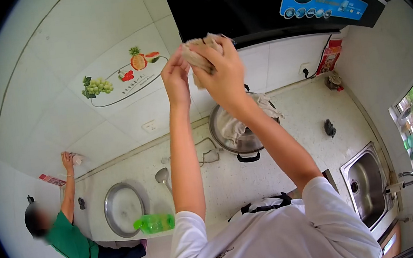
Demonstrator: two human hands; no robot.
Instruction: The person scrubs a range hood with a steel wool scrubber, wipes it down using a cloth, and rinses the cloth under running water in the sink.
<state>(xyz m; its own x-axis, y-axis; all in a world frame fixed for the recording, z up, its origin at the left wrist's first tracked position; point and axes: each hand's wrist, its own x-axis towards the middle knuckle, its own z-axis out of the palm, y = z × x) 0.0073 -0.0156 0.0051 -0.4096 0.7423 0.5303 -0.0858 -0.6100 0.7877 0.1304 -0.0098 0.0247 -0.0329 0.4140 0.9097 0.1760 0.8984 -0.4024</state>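
Note:
Raised in front of the black range hood point(233, 3), a crumpled beige cloth point(198, 53) is bunched between my hands at the hood's lower edge. My right hand point(224, 71) wraps over it from the right, fingers closed. On its left side, the curled fingers of my left hand point(176, 79) grip the cloth's edge, partly hidden by it. Below my right forearm stands a large metal pot point(249, 145) with black handles, and a pale cloth point(229, 124) is draped over it.
A metal basin point(108, 211), a green bottle point(155, 223) and a ladle point(162, 176) are on the counter point(297, 118). A sink point(369, 189) is at right. At left, a person in green point(73, 236) holds a cloth point(77, 158) against the tiled wall.

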